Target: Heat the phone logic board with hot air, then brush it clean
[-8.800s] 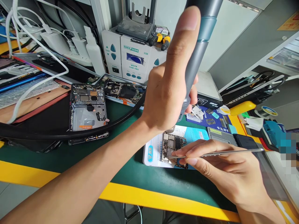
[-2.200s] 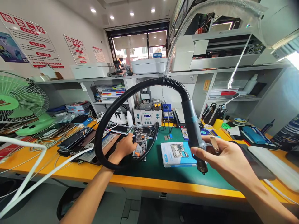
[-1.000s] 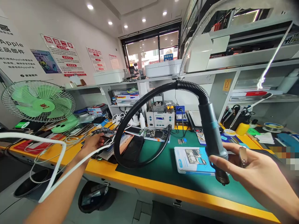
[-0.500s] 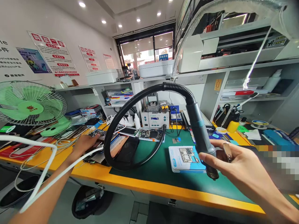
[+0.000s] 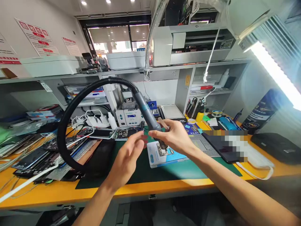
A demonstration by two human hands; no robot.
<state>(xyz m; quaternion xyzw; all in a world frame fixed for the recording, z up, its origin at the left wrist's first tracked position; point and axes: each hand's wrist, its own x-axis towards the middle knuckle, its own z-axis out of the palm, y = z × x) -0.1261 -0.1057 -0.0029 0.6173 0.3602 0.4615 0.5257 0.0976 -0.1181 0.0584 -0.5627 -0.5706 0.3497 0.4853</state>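
Hot-air gun [image 5: 148, 113]: dark gray cylindrical handle, teal band around the middle, darker nozzle [image 5: 163, 145] at lower end. Tilted, nozzle down and toward the right of view, gripped near the bottom by right hand [image 5: 175, 134]. Black hose [image 5: 62, 131] leaves the top through a coiled spring sleeve, makes a big loop to the left. Slim metal tool [image 5: 164, 123] in same hand, flat shiny end sticking up beside the handle, rest hidden. Circuit board [image 5: 162, 152]: bare, silver and dark, irregular outline, flat on blue-and-white box [image 5: 152, 158], partly covered by nozzle; gap between them unclear.
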